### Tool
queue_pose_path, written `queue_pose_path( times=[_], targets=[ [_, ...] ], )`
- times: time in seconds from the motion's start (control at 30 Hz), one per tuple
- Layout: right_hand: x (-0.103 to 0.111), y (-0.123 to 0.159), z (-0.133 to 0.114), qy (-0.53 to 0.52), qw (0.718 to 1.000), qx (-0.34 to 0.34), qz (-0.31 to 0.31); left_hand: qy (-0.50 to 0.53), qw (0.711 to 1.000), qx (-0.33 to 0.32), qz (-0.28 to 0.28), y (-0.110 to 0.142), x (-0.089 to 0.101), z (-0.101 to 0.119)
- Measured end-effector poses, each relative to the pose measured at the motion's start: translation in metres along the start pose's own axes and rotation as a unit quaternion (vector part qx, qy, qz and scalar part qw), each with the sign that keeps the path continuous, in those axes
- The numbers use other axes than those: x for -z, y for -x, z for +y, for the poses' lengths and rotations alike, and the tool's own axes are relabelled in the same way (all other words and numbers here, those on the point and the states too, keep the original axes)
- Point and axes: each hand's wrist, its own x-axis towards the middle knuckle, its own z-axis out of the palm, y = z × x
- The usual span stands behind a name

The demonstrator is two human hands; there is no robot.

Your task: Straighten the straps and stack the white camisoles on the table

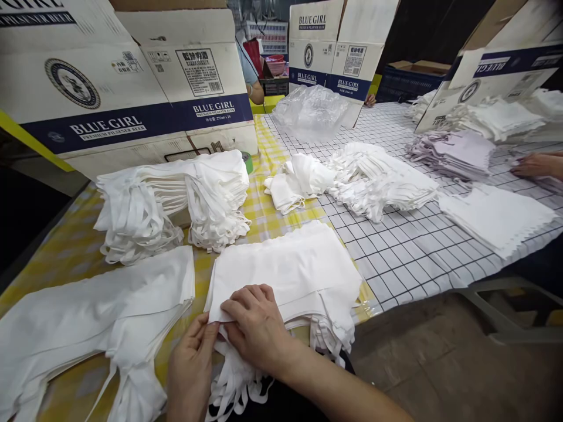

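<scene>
In front of me a stack of white fabric pieces with thin straps (281, 264) lies on the table, its straps hanging over the near edge. My left hand (193, 363) pinches the near left corner of the top piece between thumb and fingers. Right beside it, my right hand (257, 325) grips the same edge, fingers bent on top and the thumb tucked lower, partly hidden. To the left, a second stack of white fabric (97, 299) is spread out. Behind it sits a tall folded pile of white strapped pieces (176, 193).
A yellow checked cloth (57, 264) and a white grid cloth (396, 252) cover the table. Beer cartons (145, 70) stand along the back, with a clear plastic bag (310, 111). More white piles (382, 179) and a lilac stack (453, 152) lie right, near another person's hand (539, 165).
</scene>
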Motion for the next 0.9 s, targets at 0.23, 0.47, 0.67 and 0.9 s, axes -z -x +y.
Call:
queue_pose_path(
  times=[0.23,0.47,0.67,0.9],
  targets=[
    [-0.005,-0.006,0.009,-0.014,1.000,-0.007,0.017,0.036,0.999,0.031,-0.001,-0.004,-0.002,-0.007],
    [0.004,-0.021,0.016,-0.084,0.995,-0.045,-0.001,0.047,0.998,0.040,-0.010,0.001,-0.006,0.003],
    [0.005,-0.043,0.022,-0.105,0.988,-0.093,-0.060,0.028,0.996,0.015,-0.077,0.004,-0.003,0.009],
    [0.009,-0.055,0.024,-0.113,0.981,-0.118,-0.104,0.023,0.994,-0.002,-0.110,-0.002,0.000,0.000]
  ],
)
